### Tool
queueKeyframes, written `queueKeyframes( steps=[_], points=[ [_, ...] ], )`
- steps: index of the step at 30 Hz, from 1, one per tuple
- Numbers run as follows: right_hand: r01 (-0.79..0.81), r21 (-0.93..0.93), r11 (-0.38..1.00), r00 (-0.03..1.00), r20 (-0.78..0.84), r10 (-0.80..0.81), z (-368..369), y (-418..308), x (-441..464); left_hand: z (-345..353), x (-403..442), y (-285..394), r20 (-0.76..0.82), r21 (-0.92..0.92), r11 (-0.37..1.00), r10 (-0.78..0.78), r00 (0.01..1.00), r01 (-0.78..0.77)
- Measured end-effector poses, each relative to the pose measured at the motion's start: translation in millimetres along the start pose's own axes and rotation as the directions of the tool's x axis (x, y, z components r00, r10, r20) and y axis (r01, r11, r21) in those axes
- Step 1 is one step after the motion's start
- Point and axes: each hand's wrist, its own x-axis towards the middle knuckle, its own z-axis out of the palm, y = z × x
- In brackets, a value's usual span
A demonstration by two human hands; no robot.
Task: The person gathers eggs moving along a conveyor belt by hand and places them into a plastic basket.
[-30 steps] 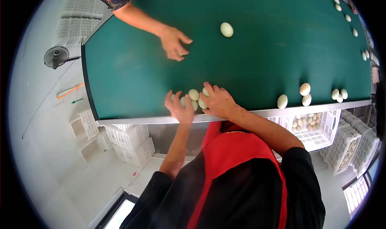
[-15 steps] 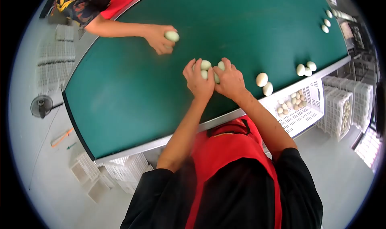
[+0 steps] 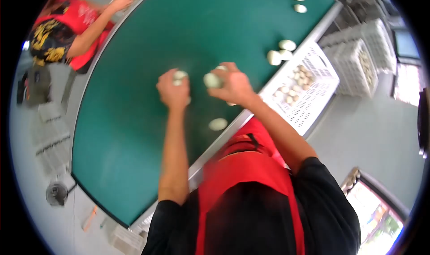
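Note:
Over the green table surface [image 3: 134, 134], my left hand [image 3: 173, 89] is closed round pale eggs [image 3: 179, 75], its outline a little blurred. My right hand [image 3: 235, 85], to the right of it, has its fingers curled round pale green eggs [image 3: 212, 80]. The two hands are apart. A loose egg [image 3: 218, 124] lies on the green surface below my right hand, near the metal edge. Part of another egg [image 3: 231, 103] shows just under my right wrist. How many eggs each hand holds cannot be made out fully.
Several eggs [image 3: 287, 45] lie near the table's right edge, with two more farther back. A white crate [image 3: 309, 109] holding eggs stands beside that edge, with stacked crates [image 3: 354, 66] beyond. Across the table, a co-worker [image 3: 80, 26] in a red apron reaches away from it.
My hands have moved apart, each with eggs. The co-worker's hand has left the green surface and reaches to the far side. The whole view has turned, so the table appears tilted more steeply.

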Motion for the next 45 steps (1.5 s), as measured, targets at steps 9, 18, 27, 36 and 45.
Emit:
queueKeyframes(
  steps=[9, 18, 27, 36, 45],
  points=[
    [-0.119, 0.590, 0.798, 0.990, 0.005, 0.144, -42, 33, 3, 53, 74, -19, 0.068, -0.256, 0.951, -0.159, 0.985, 0.172],
    [-0.341, 0.847, 0.408, 0.854, 0.097, 0.511, -174, 173, -93, 62, 91, 40, 0.308, 0.423, 0.904, -0.079, 0.948, -0.062],
    [-0.473, 0.870, 0.142, 0.561, 0.172, 0.810, -199, 312, -197, 35, 67, 163, 0.469, -0.481, 0.799, -0.113, 0.876, 0.361],
    [-0.861, 0.343, 0.376, 0.483, 0.316, 0.817, -64, 380, -212, 225, -139, 302, 0.862, -0.475, 0.869, 0.427, 0.273, 0.141],
    [-0.889, 0.117, 0.443, 0.454, 0.354, 0.818, 17, 410, -203, 351, -210, 238, 0.993, 0.109, 0.912, -0.078, 0.094, -0.396]
  ],
)
